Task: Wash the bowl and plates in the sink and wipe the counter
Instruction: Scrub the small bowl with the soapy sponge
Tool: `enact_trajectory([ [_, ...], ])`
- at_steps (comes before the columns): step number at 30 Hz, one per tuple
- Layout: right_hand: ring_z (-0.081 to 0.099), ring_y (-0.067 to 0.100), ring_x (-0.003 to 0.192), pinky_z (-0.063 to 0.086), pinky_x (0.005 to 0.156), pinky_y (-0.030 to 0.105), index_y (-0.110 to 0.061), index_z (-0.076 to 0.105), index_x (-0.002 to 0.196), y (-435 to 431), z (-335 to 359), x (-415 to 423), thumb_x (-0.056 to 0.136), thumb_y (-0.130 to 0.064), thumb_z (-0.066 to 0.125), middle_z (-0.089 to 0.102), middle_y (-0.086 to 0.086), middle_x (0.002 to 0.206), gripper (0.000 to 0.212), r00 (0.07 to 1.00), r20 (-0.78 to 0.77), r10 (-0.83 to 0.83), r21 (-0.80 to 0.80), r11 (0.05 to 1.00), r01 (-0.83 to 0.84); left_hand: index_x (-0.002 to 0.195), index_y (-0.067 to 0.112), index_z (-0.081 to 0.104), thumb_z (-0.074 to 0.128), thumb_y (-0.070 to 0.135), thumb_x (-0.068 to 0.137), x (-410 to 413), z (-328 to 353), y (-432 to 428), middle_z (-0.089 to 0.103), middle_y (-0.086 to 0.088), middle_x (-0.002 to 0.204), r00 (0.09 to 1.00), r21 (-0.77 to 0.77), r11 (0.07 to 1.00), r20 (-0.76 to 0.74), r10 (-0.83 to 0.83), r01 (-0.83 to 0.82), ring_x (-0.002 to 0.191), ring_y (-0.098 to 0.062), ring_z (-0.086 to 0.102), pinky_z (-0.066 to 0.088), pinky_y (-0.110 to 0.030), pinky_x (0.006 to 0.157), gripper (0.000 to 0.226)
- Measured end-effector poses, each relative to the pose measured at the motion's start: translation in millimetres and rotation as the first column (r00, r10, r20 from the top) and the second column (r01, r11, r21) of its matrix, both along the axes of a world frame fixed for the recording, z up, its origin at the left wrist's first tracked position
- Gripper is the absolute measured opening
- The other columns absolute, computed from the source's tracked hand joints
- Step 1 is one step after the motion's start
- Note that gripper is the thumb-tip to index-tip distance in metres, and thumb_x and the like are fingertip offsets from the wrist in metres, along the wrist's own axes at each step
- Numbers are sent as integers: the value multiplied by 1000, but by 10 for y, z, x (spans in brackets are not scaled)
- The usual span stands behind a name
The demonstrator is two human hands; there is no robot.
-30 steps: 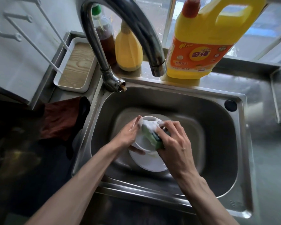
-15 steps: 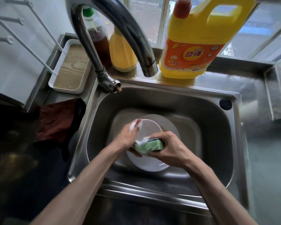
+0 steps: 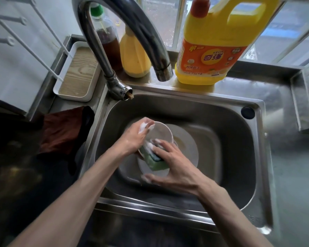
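Left hand (image 3: pixel 136 138) grips the bowl (image 3: pixel 161 132) by its rim, tilted over the plates (image 3: pixel 185 147) in the sink (image 3: pixel 194 107), probably so suds drain there. Right hand (image 3: pixel 175 166) holds the soapy sponge (image 3: pixel 156 163) pressed against the bowl, likely scrubbing.

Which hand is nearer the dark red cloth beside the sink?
Left. The left hand grips the bowl on the sink side toward the cloth; the right hand, on the sponge, is farther right.
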State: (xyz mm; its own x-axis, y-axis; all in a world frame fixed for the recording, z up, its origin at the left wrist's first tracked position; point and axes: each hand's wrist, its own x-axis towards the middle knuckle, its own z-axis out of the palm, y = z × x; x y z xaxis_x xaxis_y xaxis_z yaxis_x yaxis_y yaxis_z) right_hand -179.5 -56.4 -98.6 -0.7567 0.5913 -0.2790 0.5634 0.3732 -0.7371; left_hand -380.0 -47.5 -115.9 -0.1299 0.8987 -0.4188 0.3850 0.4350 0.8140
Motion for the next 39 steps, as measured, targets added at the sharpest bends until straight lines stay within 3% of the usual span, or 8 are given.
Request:
enact_trajectory([
  [4, 48, 8, 130, 46, 110, 35, -26, 64, 139, -94, -97, -180, 89, -64, 69, 55, -11, 148, 63, 970, -82, -230, -45, 973, 227, 106, 41, 64, 50, 44, 105, -12, 72, 40, 68, 5, 96, 966, -16, 996, -246, -85, 84, 92, -20, 65, 48, -34, 78, 15],
  [10, 61, 24, 114, 45, 95, 50, -31, 71, 115, -31, -261, -68, 71, -28, 82, 69, -8, 118, 45, 994, 79, 81, 514, 850, -110, 120, 54, 66, 55, 55, 98, -78, 127, 229, 72, -3, 118, 759, -300, 864, -418, -499, 404, 107, -30, 68, 55, -40, 88, 25],
  [15, 67, 25, 97, 51, 70, 36, -23, 72, 109, -44, -342, 9, 71, -15, 89, 70, -2, 118, 42, 995, -49, -89, 625, 774, 100, 129, 30, 63, 74, 28, 94, -62, 244, 96, 69, 3, 113, 989, 5, 991, 69, -130, 130, 106, -15, 68, 59, -26, 76, 37],
  [18, 70, 24, 100, 57, 75, 35, -23, 76, 110, -90, -360, -71, 75, -20, 90, 72, -3, 122, 37, 934, -216, -285, 493, 794, 356, 132, 30, 59, 69, 19, 98, 192, 133, -275, 69, 0, 116, 906, 61, 968, 371, 204, -243, 104, -15, 70, 61, -33, 67, 36],
  [22, 63, 20, 117, 44, 90, 38, -26, 73, 114, -72, -407, -21, 82, -23, 77, 65, -6, 129, 33, 980, -186, -70, 396, 907, 140, 128, 27, 67, 55, 18, 104, 116, -67, -352, 69, 14, 120, 994, 314, 944, 60, 89, -103, 113, -2, 65, 57, -34, 96, 28],
  [27, 41, 28, 142, 30, 101, 43, -27, 62, 129, 36, -284, 156, 65, -12, 83, 53, -2, 144, 69, 962, 180, 205, 579, 769, -272, 121, 43, 71, 60, 23, 100, -41, 193, 66, 73, 8, 120, 817, -109, 909, -404, -411, 403, 110, -16, 68, 54, -38, 93, 31],
  [33, 60, 32, 116, 53, 89, 44, -15, 71, 118, -77, -419, 61, 65, 1, 89, 64, 9, 132, 58, 986, -117, -116, 515, 842, 160, 124, 23, 63, 61, -7, 90, 152, 18, -155, 69, -4, 112, 981, 3, 987, 109, 158, -159, 108, -24, 68, 61, -35, 78, 45],
  [39, 44, 32, 137, 31, 103, 43, -27, 65, 124, -13, -376, 205, 66, -13, 89, 54, -3, 146, 65, 991, 97, 97, 588, 797, -136, 128, 32, 64, 52, -11, 89, 166, -71, -336, 70, -3, 113, 960, 51, 992, -252, 122, -113, 107, -24, 65, 53, -32, 81, 59],
])
